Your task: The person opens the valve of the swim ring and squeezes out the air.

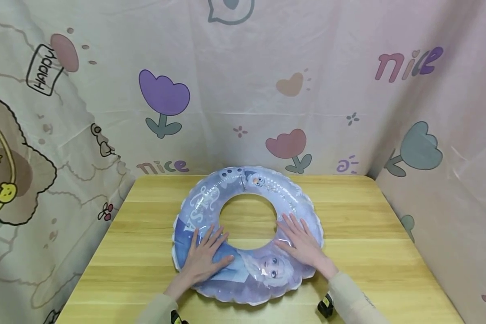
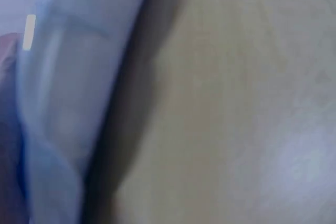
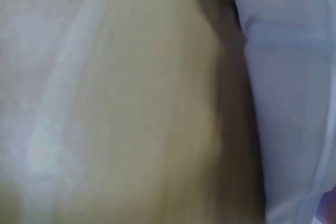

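We see an inflated swim ring (image 1: 247, 265) on the wooden counter (image 1: 368, 247), its printed side up; from the head view, its far rim overlaps the counter's back edge. Our left hand (image 1: 205, 258) rests on the ring's near left part, fingers straight and spread, the thumb pointing inward. Our right hand (image 1: 301, 243) rests on the right part, its fingers also extended, tips near the centre hole. Both wrist views are blurred, showing the ring's pale side beside the counter. Behind hangs a patterned cloth (image 1: 227, 67).
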Demonstrator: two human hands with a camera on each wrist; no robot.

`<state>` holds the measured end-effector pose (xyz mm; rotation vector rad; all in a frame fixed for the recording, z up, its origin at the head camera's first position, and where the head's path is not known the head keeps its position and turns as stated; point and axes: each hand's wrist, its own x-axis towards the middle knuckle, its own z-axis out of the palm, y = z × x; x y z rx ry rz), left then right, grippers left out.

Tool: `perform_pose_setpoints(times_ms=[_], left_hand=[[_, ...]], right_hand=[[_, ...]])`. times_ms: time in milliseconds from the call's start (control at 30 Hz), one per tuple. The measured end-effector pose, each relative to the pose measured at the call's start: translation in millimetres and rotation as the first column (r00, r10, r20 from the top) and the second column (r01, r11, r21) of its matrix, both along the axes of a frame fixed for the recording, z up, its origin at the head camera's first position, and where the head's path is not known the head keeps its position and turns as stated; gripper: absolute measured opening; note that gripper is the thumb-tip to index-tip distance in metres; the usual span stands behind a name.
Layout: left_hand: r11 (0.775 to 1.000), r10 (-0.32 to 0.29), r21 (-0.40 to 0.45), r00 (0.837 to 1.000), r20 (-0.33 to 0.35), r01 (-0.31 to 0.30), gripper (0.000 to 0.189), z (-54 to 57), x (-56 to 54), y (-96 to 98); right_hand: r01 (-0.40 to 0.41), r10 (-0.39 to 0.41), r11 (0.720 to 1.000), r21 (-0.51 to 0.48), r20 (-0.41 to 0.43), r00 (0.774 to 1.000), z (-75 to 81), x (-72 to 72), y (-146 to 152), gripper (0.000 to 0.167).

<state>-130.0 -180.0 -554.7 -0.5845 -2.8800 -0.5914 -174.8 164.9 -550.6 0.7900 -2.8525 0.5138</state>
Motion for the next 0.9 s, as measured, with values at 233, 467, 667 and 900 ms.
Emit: perform_pose_setpoints(times_ms=[233, 467, 667, 900], left_hand=[[0.999, 0.048, 0.000, 0.997, 0.053, -0.048, 0.082, 37.9, -13.6, -12.3], [0.982, 0.179, -0.075, 0.983, 0.041, -0.175, 0.087, 41.9, -58.5, -40.6], [0.977, 0.187, -0.121, 0.979, 0.081, -0.177, 0.092, 24.0, -74.9, -49.8], [0.975, 0.181, -0.150, 0.979, 0.098, -0.166, 0.093, 11.2, -77.6, -47.1]], right_hand=[[0.028, -0.028, 0.999, -0.046, -0.002, 1.000, 25.1, 3.6, 1.2, 0.069], [0.100, -0.100, 0.995, -0.002, 0.050, 0.994, 31.2, 3.9, 0.9, 0.077], [0.134, -0.134, 0.991, 0.013, 0.178, 0.975, 18.8, 5.8, -1.4, 0.082], [0.145, -0.140, 0.989, -0.025, 0.160, 0.977, 4.9, 7.5, -4.6, 0.081]])
